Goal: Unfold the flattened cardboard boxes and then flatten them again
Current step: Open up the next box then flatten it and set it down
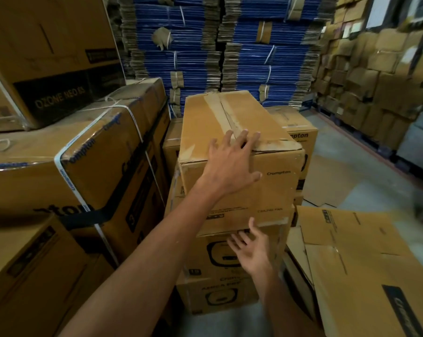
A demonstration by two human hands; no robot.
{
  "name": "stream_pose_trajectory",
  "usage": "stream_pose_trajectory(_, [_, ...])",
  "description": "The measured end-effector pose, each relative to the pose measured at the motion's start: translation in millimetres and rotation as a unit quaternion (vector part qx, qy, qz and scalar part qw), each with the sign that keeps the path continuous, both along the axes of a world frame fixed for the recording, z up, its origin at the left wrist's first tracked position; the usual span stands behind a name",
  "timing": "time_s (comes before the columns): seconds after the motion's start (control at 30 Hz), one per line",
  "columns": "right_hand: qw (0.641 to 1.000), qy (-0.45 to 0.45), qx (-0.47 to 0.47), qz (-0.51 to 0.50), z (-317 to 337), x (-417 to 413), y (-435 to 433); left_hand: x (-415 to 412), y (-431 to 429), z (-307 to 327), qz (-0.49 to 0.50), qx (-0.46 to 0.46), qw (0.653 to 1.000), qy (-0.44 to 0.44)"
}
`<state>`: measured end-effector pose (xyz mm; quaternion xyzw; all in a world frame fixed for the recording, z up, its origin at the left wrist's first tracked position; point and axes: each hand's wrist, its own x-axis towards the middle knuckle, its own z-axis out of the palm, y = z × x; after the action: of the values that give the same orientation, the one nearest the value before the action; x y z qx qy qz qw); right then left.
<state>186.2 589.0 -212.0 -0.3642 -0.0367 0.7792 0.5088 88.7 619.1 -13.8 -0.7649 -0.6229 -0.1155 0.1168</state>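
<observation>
lifting the taped brown cardboard box (273, 190) off the stack of printed cartons (217, 283) needs the spread left hand (232, 164) flat on its top edge and the open, empty right hand (251, 251) hooked under its base.

There is one view only, a wide-angle camera worn on the person's head, facing forward and somewhat down. It sits close: the taped box (200, 122) on top of the middle stack fills the centre within arm's reach, and both forearms (157, 251) enter from the bottom edge. The lens bends the sides, so the strapped boxes (96, 166) at left lean inward. Farther off stand blue bundles (254, 57) of flat cardboard; the floor (380, 181) shows at right.
</observation>
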Motion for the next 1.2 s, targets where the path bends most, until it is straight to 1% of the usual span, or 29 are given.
stream_pose_trajectory(0.07, [1.0,-0.004,0.02,0.018,13,-5,3,0,6,-3,0.001,-0.024,0.999,0.033])
stream_pose_trajectory(0.13, [1.0,-0.023,0.017,0.012,22,-11,4,1,7,-8,0.008,-0.018,0.998,0.064])
stream_pose_trajectory(0.23, [0.998,-0.013,0.014,-0.062,30,-18,2,1,7,-8,0.016,0.02,0.997,0.073])
stream_pose_trajectory(0.3, [0.993,-0.019,0.057,-0.097,37,-19,1,0,5,2,0.007,0.034,0.998,0.048])
stream_pose_trajectory(0.37, [0.982,-0.058,0.102,-0.149,45,-15,0,-2,2,17,0.001,0.042,0.999,0.008])
stream_pose_trajectory(0.43, [0.966,-0.093,0.144,-0.192,56,-9,5,-6,-2,37,-0.001,0.051,0.997,-0.054])
stream_pose_trajectory(0.5, [0.949,-0.129,0.193,-0.214,72,4,13,-16,-8,53,-0.007,0.05,0.988,-0.145])
stream_pose_trajectory(0.57, [0.924,-0.188,0.246,-0.223,94,23,23,-33,-12,58,-0.022,0.057,0.963,-0.262])
stream_pose_trajectory(0.63, [0.886,-0.285,0.286,-0.228,122,44,34,-45,-14,49,-0.043,0.06,0.917,-0.391])
stream_pose_trajectory(0.7, [0.832,-0.398,0.322,-0.214,155,64,41,-47,-18,29,-0.062,0.087,0.851,-0.514])
stream_pose_trajectory(0.73, [0.801,-0.449,0.344,-0.198,174,73,42,-44,-20,18,-0.068,0.108,0.809,-0.574])
stream_pose_trajectory(0.83, [0.689,-0.578,0.418,-0.127,231,86,45,-28,-21,-21,-0.064,0.139,0.65,-0.744])
stream_pose_trajectory(0.9, [0.608,-0.64,0.465,-0.073,261,82,46,-13,-21,-47,-0.037,0.14,0.551,-0.822])
stream_pose_trajectory(0.93, [0.563,-0.67,0.482,-0.05,271,76,47,-5,-22,-60,-0.019,0.147,0.51,-0.847])
stream_pose_trajectory(1.0, [0.472,-0.724,0.503,-0.015,280,62,50,13,-25,-77,0.019,0.162,0.449,-0.879])
stream_pose_trajectory(1.07, [0.394,-0.754,0.525,0.006,278,46,51,31,-27,-91,0.053,0.157,0.398,-0.902])
stream_pose_trajectory(1.13, [0.326,-0.773,0.543,0.026,271,30,53,44,-30,-107,0.097,0.114,0.354,-0.923])
stream_pose_trajectory(1.2, [0.256,-0.793,0.551,0.056,255,15,55,50,-33,-125,0.101,0.029,0.322,-0.941])
